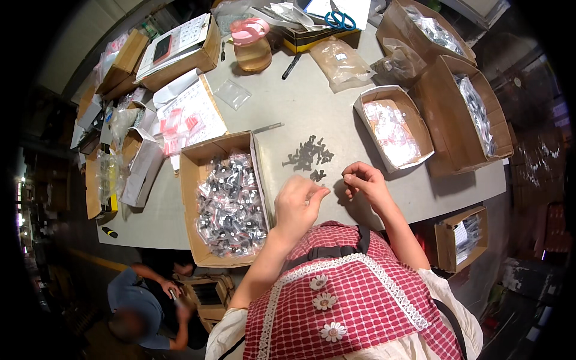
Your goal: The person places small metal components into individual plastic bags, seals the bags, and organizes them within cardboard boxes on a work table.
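A loose pile of small dark screws (309, 153) lies on the table in front of me, and a smaller cluster of screws (318, 175) sits nearer, between my hands. My left hand (297, 203) is just on the near side of this cluster, its fingers curled in and slightly blurred; whatever they may pinch is hidden. To the right of the cluster, my right hand (366, 183) hovers over the table with thumb and fingers bent together. Anything between those fingertips is too small to name. Left of my hands stands a cardboard box (261, 180) full of small clear bags (231, 201) holding dark parts.
A white-lined box (429, 147) of small bags stands at right, beside larger cartons (447, 159). Behind are a pink-lidded jug (252, 51), a plastic bag (341, 63), a marker (291, 66) and blue-handled scissors (340, 21). Another person (141, 306) sits at lower left.
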The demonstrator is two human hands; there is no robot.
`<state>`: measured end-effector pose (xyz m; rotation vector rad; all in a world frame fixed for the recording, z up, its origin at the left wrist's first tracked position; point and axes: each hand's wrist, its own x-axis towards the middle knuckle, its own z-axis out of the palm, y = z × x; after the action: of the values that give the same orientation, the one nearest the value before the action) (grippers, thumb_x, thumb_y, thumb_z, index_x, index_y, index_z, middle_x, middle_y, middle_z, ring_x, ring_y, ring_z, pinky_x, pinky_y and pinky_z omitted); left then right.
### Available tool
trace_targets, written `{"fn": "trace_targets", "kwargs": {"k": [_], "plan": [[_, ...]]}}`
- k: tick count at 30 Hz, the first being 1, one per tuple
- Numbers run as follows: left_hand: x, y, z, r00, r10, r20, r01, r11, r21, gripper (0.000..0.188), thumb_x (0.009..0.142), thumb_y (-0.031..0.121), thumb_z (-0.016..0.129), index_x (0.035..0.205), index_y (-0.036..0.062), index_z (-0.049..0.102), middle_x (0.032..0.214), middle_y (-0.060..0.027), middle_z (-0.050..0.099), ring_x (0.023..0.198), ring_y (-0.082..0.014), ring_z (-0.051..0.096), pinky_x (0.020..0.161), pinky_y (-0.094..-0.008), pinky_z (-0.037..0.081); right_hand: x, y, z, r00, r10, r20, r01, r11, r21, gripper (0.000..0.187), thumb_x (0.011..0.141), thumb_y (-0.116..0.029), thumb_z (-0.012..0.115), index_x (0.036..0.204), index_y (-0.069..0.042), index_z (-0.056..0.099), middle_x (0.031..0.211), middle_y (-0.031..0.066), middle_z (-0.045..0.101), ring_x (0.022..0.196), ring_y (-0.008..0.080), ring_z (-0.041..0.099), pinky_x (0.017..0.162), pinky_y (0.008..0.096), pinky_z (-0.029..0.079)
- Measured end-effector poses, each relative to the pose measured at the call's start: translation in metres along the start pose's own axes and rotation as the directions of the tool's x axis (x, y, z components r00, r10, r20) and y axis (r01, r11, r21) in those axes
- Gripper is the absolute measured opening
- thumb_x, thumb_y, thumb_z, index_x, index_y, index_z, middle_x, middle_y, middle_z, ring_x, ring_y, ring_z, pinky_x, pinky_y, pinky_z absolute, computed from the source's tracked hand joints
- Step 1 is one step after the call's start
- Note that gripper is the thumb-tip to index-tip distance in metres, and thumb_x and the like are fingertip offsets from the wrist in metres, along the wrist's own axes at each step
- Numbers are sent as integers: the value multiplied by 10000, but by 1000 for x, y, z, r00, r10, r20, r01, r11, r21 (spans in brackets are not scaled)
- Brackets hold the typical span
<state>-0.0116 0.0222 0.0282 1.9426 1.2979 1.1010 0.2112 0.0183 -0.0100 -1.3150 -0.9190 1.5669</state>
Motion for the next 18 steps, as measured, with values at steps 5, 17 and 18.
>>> {"fn": "trace_targets", "kwargs": {"k": [5,17,18], "plan": [[-1,2,-2,999,-31,-5,32,995,90,224,762,158,869,775,54,671,753,-56,593,693,-182,625,599,-297,494,-8,-10,6,1000,-9,22,10,1000,-19,141,945,-130,696,1050,-37,674,886,9,672,749,85,623,637,245,506],[2,-3,4,997,49,58,-46,997,-58,220,746,-7,743,957,35,697,919,-99,632,835,-276,618,692,-371,499,-33,-77,44,812,-474,339,583,639,-502,259,878,-69,704,1135,-52,736,931,109,667,830,225,658,723,336,519],[2,-4,4,996,71,59,-68,997,-48,229,746,-12,747,966,41,708,918,-82,630,788,-231,614,623,-329,491,-32,-76,45,813,-469,346,582,620,-527,262,881,-66,698,1140,-53,734,932,109,669,829,225,658,727,341,522]]}}
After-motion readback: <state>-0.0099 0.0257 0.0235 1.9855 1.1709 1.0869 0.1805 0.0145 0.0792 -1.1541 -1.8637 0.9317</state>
